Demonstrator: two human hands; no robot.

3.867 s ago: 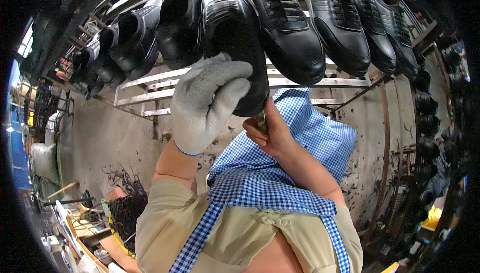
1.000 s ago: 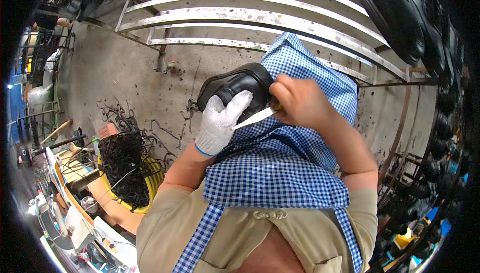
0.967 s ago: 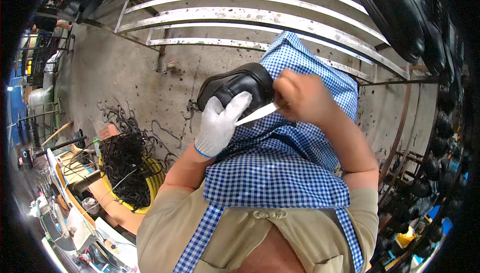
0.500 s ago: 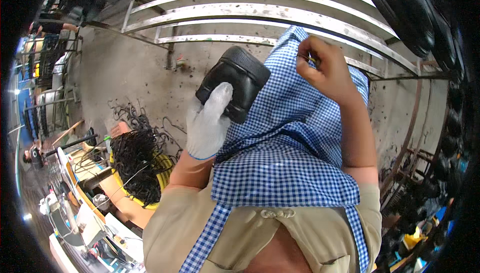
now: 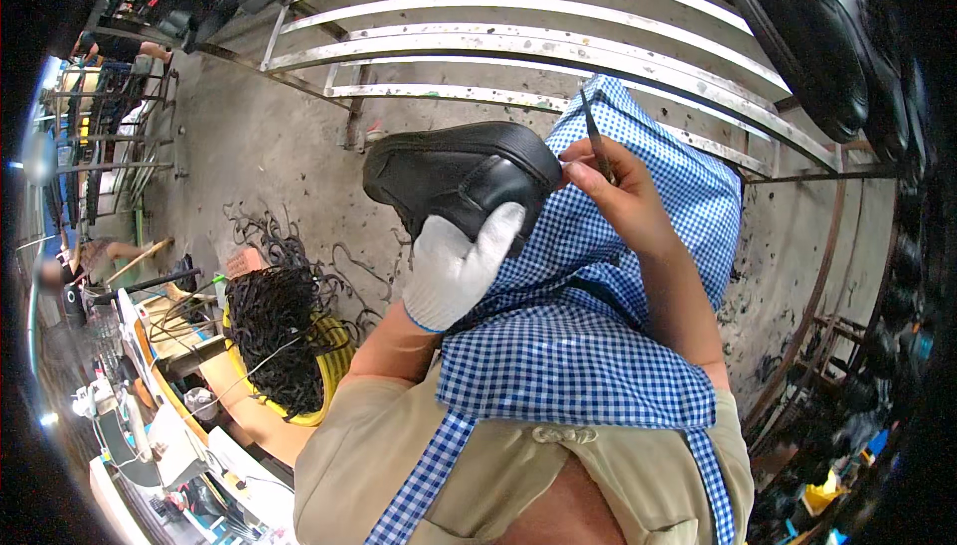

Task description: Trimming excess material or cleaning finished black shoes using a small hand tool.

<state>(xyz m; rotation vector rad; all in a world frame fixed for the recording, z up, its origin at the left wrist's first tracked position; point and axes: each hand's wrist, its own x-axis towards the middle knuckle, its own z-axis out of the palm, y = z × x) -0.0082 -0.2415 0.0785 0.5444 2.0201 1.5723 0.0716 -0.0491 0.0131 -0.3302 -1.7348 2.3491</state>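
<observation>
In a white knit glove, my left hand (image 5: 457, 271) is closed round a black shoe (image 5: 449, 168) from the near side. The shoe is held side-on above my lap, its toe toward the left and its thick sole edge facing away from me. At the heel end, the fingertips of my bare right hand (image 5: 620, 194) meet or nearly meet the sole edge. That hand is closed on a slim dark pointed tool (image 5: 596, 136), its tip up and away from me; its exact kind is unclear. A blue-and-white checked apron (image 5: 568, 365) covers my lap.
A metal slatted rack (image 5: 518, 46) stands ahead. Black shoes (image 5: 797, 36) sit at the upper right. On my left, a yellow basket (image 5: 337, 361) holds a heap of black strips (image 5: 274, 331), beside a cluttered bench (image 5: 179, 445). More strips lie on the floor (image 5: 239, 161).
The shoe has turned from end-on to side-on. My right hand has come left and nearer to me, to the shoe's heel, and its pointed tool now shows clearly.
</observation>
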